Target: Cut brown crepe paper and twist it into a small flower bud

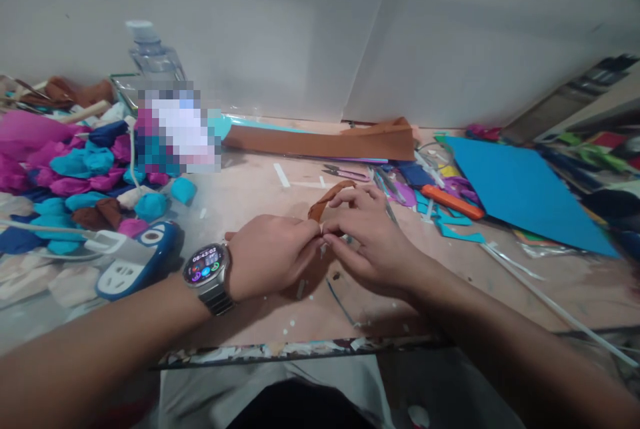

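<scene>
My left hand (277, 252), with a watch (206, 269) on its wrist, is closed in a pinch over the table. Fingertip to fingertip with it is my right hand (367, 235), also closed, thumb and index finger pressed together. A wrinkled brown strip (327, 201), like cloth or crepe paper, rises from the pinch and curves behind the right fingers. The exact spot where the fingertips grip it is mostly hidden. A short brown end (230, 235) pokes out left of my left hand; whether it belongs to the same strip I cannot tell.
Pink, blue and brown bundles (100, 159) crowd the left, beside a blue-white power strip (137, 262) and a bottle (155, 55). Brown sheet material (320, 143) lies behind. Small snips (347, 173), an orange cutter (453, 202) and a blue sheet (525, 189) lie to the right.
</scene>
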The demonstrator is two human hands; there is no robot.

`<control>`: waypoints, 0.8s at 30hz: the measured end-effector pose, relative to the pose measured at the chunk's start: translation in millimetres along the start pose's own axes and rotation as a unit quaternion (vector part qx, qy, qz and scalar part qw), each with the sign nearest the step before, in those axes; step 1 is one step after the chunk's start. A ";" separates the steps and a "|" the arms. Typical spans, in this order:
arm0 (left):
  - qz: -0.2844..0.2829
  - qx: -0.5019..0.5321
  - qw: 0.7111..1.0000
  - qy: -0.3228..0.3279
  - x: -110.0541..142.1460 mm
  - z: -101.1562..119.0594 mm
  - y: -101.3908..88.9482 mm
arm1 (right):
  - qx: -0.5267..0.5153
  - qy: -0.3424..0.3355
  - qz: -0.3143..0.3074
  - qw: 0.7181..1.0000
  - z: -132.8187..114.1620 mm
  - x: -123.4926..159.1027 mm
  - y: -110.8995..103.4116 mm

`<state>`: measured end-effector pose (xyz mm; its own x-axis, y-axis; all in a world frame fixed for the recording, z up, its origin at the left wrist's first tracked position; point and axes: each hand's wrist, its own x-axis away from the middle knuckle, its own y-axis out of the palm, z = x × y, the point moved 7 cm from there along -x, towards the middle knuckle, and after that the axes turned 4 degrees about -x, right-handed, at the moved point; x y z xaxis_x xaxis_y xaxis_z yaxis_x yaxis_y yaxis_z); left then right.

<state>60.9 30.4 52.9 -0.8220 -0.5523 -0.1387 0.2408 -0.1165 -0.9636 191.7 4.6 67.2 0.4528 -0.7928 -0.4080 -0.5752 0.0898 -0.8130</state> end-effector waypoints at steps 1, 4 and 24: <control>0.002 0.039 0.999 -0.004 -0.2 0.5 -2.9 | -0.002 -0.002 0.001 1.000 -0.1 0.1 -0.3; -0.007 0.136 0.990 -0.033 -1.1 -2.1 -9.5 | -0.014 -0.006 0.007 1.000 1.3 0.5 -1.6; -0.219 0.618 0.750 -0.082 3.3 3.2 29.5 | -0.073 -0.061 0.013 0.995 -5.5 3.3 -3.6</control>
<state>67.0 22.5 24.8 -0.9117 -0.3196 0.2583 0.3440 -0.9374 0.0541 191.6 -1.6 71.1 0.5112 -0.7114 -0.4822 -0.6767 0.0126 -0.7361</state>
